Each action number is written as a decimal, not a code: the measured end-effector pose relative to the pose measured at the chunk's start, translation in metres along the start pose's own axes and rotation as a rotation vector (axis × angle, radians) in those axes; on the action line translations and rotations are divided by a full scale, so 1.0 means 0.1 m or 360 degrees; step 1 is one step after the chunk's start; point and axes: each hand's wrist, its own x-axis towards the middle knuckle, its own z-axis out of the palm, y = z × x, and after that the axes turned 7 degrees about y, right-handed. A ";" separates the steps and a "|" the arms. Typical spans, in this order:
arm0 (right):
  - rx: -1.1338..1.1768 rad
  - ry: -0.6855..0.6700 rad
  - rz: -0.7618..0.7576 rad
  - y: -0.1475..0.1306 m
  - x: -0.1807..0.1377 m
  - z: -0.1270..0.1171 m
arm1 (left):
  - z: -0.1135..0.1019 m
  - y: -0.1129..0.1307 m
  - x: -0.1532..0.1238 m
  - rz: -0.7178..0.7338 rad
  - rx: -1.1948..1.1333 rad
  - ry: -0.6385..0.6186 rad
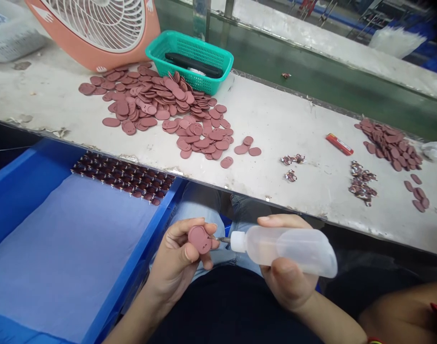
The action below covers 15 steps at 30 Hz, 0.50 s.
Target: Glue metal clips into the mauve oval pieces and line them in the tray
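My left hand (175,253) pinches a reddish-brown oval disc (199,239) with small holes in it, held above my lap. In my right hand (290,277) lies a translucent squeeze bottle (290,246), tipped on its side. Its white cap (238,241) carries a thin metal nozzle (223,239) that points left, with the tip at the disc's right edge near a small hole. Whether liquid comes out cannot be made out. On the bench in front is a large heap of similar discs (146,98).
A blue bin (132,258) at left holds a paper sheet and rows of dark assembled pieces (125,177). On the bench stand an orange fan (96,28), a green basket (218,62), small figures (361,184), a red tube (339,144) and more discs (390,143). Someone's arm (404,310) shows at lower right.
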 end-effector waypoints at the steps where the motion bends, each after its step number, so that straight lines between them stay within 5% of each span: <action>1: 0.0040 -0.0010 -0.0046 -0.01 0.01 0.01 | 0.00 0.00 0.00 0.0008 -0.0003 0.0000; 9: 0.0123 0.0016 0.0053 0.05 0.01 0.06 | 0.01 -0.02 -0.02 -0.0055 -0.0001 0.0187; 12: 0.0418 0.0080 0.0135 0.12 0.05 0.13 | 0.08 -0.01 -0.02 -0.0033 0.0019 0.0425; 15: 0.0932 0.0050 0.0460 0.12 0.27 0.13 | 0.08 0.00 0.04 0.0016 0.0024 0.0525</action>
